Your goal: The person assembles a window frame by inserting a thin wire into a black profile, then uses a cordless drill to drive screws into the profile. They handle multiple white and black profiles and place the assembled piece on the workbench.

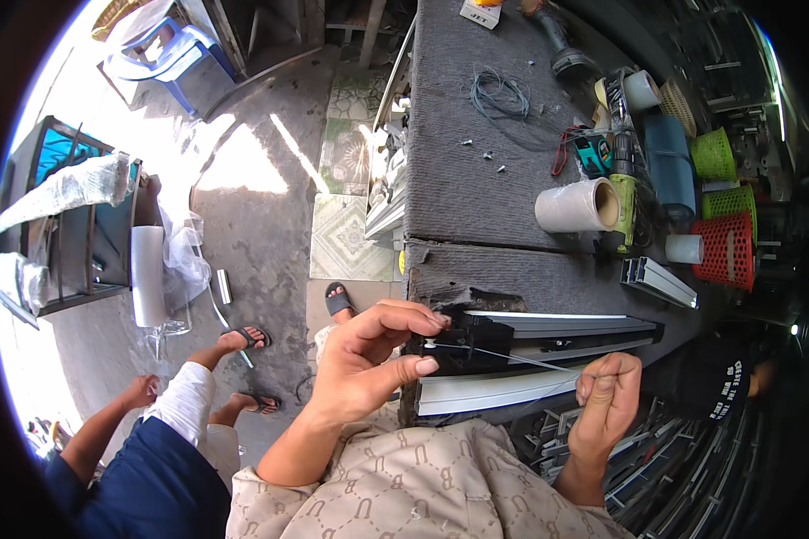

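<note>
Along the near edge of the carpeted bench lies a long aluminium profile [566,325] with a black end piece [476,340]. My left hand [360,364] is at this end, thumb and forefinger apart on either side of a small white tip [430,344]. A thin pale cord [512,357] runs taut from that tip across the profile to my right hand [605,400], whose thumb and fingers pinch it. Nearer my body is a white profile [494,392], partly under the cord. Whether my left fingertips touch the black piece is hard to tell.
On the grey bench [476,198] are a film roll [571,207], green drill [627,207], teal tape measure [593,154], wire coil [502,97], short profile [661,281] and red basket [726,250]. A co-worker [157,467] is at the left; a dark-shirted person [715,382] at the right.
</note>
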The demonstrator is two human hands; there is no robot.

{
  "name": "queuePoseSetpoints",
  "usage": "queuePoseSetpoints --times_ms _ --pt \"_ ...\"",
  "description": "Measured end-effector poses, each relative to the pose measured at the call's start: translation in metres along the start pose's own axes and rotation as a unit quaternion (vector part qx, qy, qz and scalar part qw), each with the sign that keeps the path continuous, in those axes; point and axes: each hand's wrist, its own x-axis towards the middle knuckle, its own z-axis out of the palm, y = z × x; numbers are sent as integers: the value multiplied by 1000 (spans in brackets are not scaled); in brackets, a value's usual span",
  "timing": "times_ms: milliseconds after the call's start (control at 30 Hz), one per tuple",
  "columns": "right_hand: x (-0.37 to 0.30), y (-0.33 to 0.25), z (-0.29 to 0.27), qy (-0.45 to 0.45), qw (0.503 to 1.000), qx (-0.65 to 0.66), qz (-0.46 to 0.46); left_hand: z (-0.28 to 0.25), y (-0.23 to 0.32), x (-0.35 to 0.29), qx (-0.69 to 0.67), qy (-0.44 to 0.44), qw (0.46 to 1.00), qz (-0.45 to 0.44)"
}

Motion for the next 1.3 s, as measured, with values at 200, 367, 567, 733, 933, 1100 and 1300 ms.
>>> queuePoseSetpoints --times_ms 200,367,567,733,933,1100,1300 --pt "30 23 1 34 986 -138 -83 13 -12 -7 -62 36 997 12" --pt "34 28 0 21 990 -128 -59 13 -10 -8 -38 26 999 16" --pt "38 30 -1 24 992 -112 -57 13 -7 -6 -23 19 1000 1" --pt "38 31 -1 23 993 -104 -54 12 -8 -4 -26 17 999 8" --pt "38 34 -1 24 992 -110 -66 12 -9 -3 -45 23 999 14" --pt "38 34 -2 23 991 -114 -66 12 -5 -3 -13 27 1000 4" --pt "39 33 -3 18 992 -112 -60 13 -2 -4 -13 30 999 -13"
